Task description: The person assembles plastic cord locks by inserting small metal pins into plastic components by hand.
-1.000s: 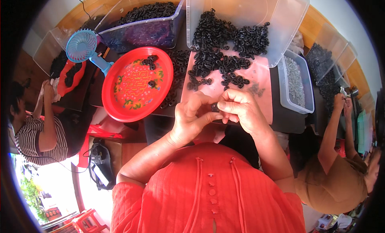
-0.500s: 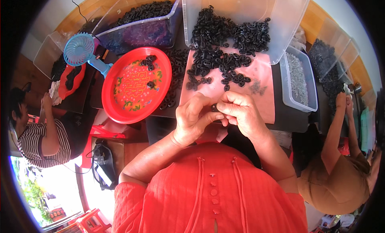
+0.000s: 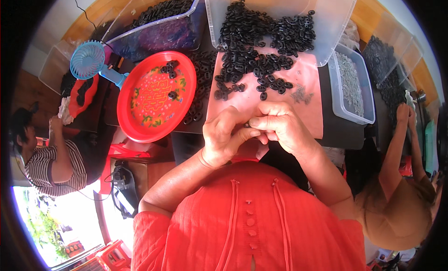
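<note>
My left hand [image 3: 223, 136] and my right hand [image 3: 282, 127] meet at the near edge of the pink sheet [image 3: 309, 118], fingers pinched together. Between the fingertips is a small black part [image 3: 247, 124], mostly covered by the fingers. A tiny light spot shows there, too small to name. Just beyond my hands, loose black oval parts with holes [image 3: 273, 82] are scattered on the sheet. They spread out from a heap [image 3: 245, 31] in a clear plastic bin tipped toward me. Small silvery metal pieces [image 3: 302, 93] lie on the sheet to the right.
At left stands a round red tray [image 3: 125, 124] holding a few black parts, beside a blue handheld fan [image 3: 88, 59]. A clear box [image 3: 367, 118] of small metal pieces is at right. One person [image 3: 60, 161] works at far left, another [image 3: 396, 210] at far right.
My hands stay pinched together in nearly the same place. The black part between the fingertips is more covered now. The view has shifted slightly.
</note>
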Action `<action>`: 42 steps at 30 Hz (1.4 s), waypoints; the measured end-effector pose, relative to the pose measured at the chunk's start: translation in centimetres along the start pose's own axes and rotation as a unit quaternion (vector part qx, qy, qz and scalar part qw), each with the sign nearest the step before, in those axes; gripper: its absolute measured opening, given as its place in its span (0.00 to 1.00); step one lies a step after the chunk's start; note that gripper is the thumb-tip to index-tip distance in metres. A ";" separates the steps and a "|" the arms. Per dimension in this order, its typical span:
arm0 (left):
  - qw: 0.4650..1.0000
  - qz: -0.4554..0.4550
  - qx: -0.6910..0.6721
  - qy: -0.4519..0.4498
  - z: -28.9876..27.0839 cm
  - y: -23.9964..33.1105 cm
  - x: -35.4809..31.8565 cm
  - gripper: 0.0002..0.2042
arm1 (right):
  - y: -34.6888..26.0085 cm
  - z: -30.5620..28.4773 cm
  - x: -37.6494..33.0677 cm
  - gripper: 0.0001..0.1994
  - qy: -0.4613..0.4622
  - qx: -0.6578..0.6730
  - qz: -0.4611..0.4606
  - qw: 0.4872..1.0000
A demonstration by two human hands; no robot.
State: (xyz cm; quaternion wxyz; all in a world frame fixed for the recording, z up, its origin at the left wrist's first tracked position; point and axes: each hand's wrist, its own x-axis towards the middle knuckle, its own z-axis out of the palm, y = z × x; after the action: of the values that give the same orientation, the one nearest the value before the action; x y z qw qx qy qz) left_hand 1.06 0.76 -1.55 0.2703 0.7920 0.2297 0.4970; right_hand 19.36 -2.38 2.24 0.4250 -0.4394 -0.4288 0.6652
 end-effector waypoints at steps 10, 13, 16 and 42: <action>0.956 -0.115 -0.271 0.001 0.2 0.7 0.3 0.14 | 1.0 -0.2 -0.3 0.11 -0.009 0.053 -0.045 0.998; 0.965 -0.102 -0.240 -0.004 0.1 0.4 0.2 0.14 | 1.4 -0.5 -0.2 0.10 -0.008 0.053 -0.067 0.996; 0.971 -0.090 -0.221 0.000 0.0 0.0 0.1 0.14 | 1.3 -0.3 -0.3 0.10 -0.006 0.051 -0.073 0.996; 0.948 -0.143 0.264 0.107 -12.6 -1.5 5.7 0.07 | 2.3 -3.1 -2.8 0.07 0.228 -0.026 -0.252 0.940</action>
State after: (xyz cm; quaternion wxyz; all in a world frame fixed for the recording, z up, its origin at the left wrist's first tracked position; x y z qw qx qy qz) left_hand -8.26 8.04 5.79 0.0938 0.7362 0.4908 0.4564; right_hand 22.60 -5.00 -0.09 0.6535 -0.4676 -0.4343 0.4070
